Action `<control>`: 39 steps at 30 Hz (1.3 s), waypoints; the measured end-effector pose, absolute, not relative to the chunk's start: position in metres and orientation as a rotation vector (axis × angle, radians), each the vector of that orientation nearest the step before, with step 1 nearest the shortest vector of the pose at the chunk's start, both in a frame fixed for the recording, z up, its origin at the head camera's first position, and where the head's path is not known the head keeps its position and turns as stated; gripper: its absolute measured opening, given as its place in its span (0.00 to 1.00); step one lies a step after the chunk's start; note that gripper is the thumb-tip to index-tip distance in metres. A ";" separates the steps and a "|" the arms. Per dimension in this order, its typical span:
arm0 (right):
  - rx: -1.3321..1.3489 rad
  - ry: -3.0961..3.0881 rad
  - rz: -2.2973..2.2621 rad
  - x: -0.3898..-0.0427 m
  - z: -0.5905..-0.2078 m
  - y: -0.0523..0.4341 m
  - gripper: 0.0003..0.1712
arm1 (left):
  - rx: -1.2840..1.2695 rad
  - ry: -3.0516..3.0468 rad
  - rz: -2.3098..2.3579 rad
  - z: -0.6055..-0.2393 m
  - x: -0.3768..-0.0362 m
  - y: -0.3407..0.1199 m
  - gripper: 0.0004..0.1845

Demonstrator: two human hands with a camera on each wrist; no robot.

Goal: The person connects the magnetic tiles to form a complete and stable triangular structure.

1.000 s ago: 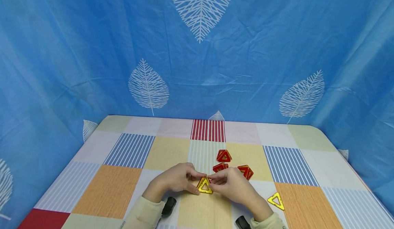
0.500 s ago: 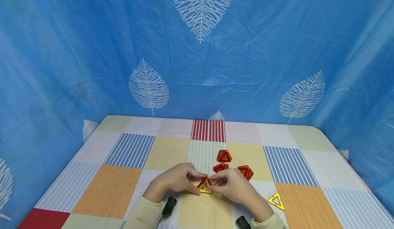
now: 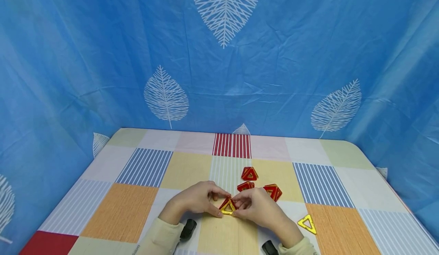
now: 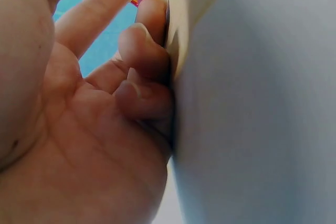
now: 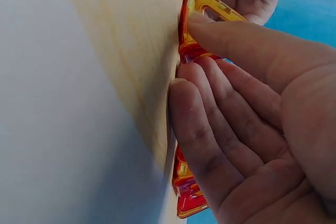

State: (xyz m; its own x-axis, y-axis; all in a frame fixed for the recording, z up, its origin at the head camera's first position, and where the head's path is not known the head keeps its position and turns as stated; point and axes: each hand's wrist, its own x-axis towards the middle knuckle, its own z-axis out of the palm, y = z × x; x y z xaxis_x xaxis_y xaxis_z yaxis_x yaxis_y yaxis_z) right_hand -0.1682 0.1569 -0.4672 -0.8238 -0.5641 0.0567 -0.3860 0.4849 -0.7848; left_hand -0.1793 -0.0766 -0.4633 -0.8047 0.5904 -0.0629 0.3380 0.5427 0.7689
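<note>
Blue cloth with white leaves point(image 3: 223, 76) hangs behind and beside the checked worktop point(image 3: 137, 194). Near the front middle, the left hand point(image 3: 195, 201) and right hand point(image 3: 258, 208) meet, each pinching the small pyramid of red and yellow triangle tiles point(image 3: 228, 206) that stands on the worktop between their fingertips. Three red triangle clusters point(image 3: 249, 174) lie just beyond the hands, slightly right. Farther right, a lone yellow triangle point(image 3: 307, 224) lies flat, apart from them.
</note>
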 end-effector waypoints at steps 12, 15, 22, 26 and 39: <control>-0.879 2.599 -1.200 -0.169 -0.466 0.159 0.08 | 0.749 2.406 1.185 -0.463 -0.181 -0.076 0.24; -0.900 2.636 -1.189 -0.170 -0.468 0.159 0.06 | 0.732 2.404 1.200 -0.462 -0.180 -0.077 0.20; -0.912 2.657 -1.178 -0.171 -0.468 0.158 0.05 | 0.693 2.400 1.207 -0.461 -0.180 -0.078 0.17; -0.887 2.646 -1.178 -0.171 -0.466 0.158 0.06 | 0.667 2.400 1.210 -0.461 -0.180 -0.078 0.14; -0.847 2.559 -1.243 -0.170 -0.458 0.175 0.11 | 0.653 2.401 1.211 -0.464 -0.180 -0.078 0.12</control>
